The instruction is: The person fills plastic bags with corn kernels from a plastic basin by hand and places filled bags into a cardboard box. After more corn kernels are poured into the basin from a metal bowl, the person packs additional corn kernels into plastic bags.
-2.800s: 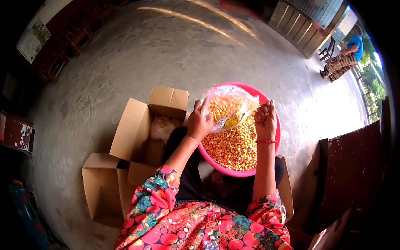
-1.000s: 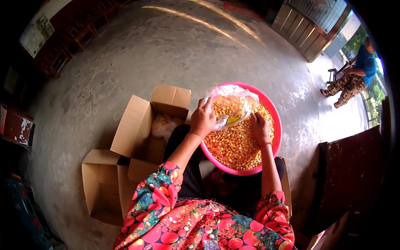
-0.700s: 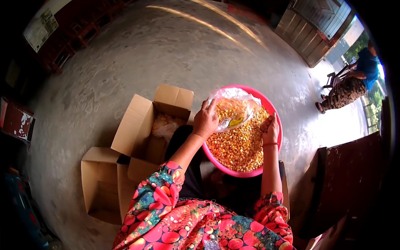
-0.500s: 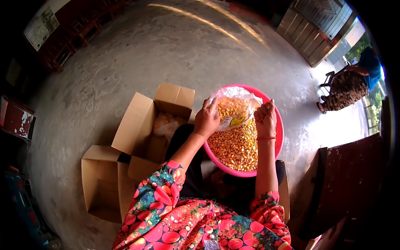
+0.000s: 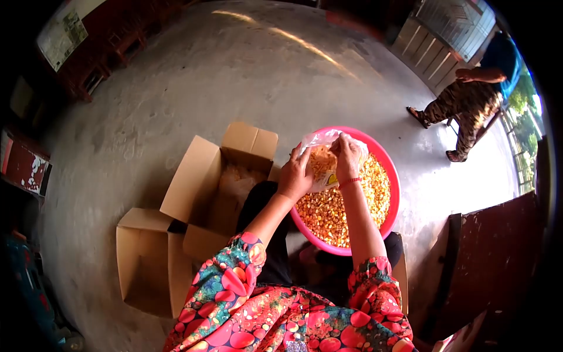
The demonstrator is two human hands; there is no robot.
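Observation:
A clear plastic bag (image 5: 319,159) partly filled with corn kernels is tilted over a pink basin (image 5: 394,176). My left hand (image 5: 295,175) grips the bag by its left edge. At the bag's upper right, my right hand (image 5: 347,157) is closed, fingers bent down by the bag's mouth. Whatever those fingers hold is hidden. Loose yellow-orange corn kernels (image 5: 328,214) fill much of the basin, which rests at my lap.
Left of the basin stands an open cardboard box (image 5: 190,176) with clear bags (image 5: 237,183) inside. Another open box (image 5: 143,258) sits nearer me. A person in a blue top (image 5: 469,105) is by the bright doorway. Dark furniture (image 5: 498,252) stands at right.
My right hand has moved left from the basin's right side to the bag's mouth. My left hand keeps its hold. The person by the doorway has shifted left, one leg stretched out.

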